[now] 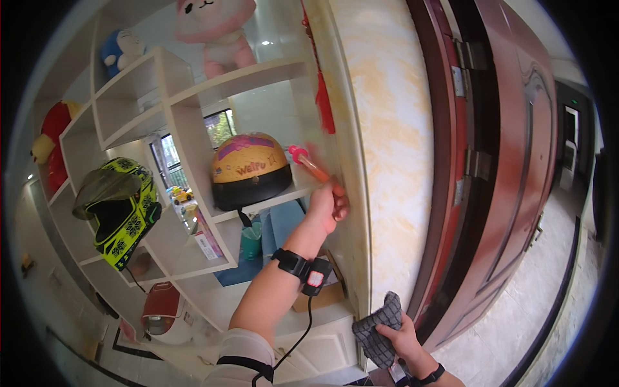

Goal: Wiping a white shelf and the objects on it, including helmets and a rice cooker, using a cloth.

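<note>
My left hand (331, 205) grips a translucent orange tube with a pink end (316, 170), possibly a toy wand; its outline is slightly blurred. The tube slants over the right side of a shelf cubby, beside the wall post. Just left of it sits a yellow half-shell helmet (251, 164) with pink decoration and a black lower edge. Low at the right, my right hand (406, 341) pinches a dark grey checked cloth (379, 331) in front of the cabinet's corner. A black strap with a small device is around my left forearm.
A white cubby shelf (237, 80) holds plush toys, a neon-yellow full-face helmet (128, 213), a blue bag (280, 227) and a red-and-white appliance (167, 312). A red tassel (324, 104) hangs by the post. A reddish-brown door (517, 145) stands open at right.
</note>
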`<state>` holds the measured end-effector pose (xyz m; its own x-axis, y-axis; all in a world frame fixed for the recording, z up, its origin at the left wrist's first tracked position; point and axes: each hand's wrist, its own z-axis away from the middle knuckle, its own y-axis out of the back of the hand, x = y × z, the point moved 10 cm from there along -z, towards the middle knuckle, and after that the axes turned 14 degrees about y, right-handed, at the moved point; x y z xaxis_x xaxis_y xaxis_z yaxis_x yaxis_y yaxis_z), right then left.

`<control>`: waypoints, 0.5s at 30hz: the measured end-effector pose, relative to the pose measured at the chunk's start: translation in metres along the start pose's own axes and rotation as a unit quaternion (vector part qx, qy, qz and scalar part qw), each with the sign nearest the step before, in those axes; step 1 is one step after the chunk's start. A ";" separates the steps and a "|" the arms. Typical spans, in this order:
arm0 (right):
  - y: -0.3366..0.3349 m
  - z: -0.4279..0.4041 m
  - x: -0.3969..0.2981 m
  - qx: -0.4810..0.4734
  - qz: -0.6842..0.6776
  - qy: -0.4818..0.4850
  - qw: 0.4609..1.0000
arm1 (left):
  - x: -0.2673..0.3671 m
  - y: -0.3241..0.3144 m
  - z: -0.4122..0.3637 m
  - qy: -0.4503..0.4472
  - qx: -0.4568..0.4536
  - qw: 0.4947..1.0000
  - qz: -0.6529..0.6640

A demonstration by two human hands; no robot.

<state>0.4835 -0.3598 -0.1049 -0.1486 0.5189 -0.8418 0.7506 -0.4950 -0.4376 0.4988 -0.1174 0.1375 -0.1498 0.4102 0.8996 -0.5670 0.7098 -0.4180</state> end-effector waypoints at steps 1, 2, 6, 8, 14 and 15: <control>0.005 0.000 0.000 0.014 0.003 -0.007 1.000 | 0.000 0.000 0.001 -0.010 0.003 1.000 -0.006; 0.011 0.000 0.005 0.014 0.006 -0.010 1.000 | -0.002 -0.003 0.001 -0.006 -0.005 1.000 -0.008; 0.014 -0.001 0.018 -0.028 -0.007 -0.043 0.999 | -0.011 -0.002 0.001 0.000 -0.022 1.000 -0.011; 0.010 -0.004 0.028 -0.040 -0.026 -0.075 0.996 | -0.013 -0.001 0.007 -0.007 -0.032 0.999 -0.035; 0.005 -0.006 0.049 -0.156 0.125 -0.067 0.978 | -0.038 0.014 0.071 -0.125 0.013 0.963 -0.238; 0.004 -0.007 0.053 -0.187 0.172 -0.063 0.965 | -0.051 0.021 0.087 -0.160 0.032 0.930 -0.328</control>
<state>0.4830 -0.3291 -0.1493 0.0908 0.2686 -0.9590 0.9461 -0.3239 -0.0012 0.4241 -0.1730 0.0934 0.0182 -0.2983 0.9543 -0.6664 0.7080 0.2340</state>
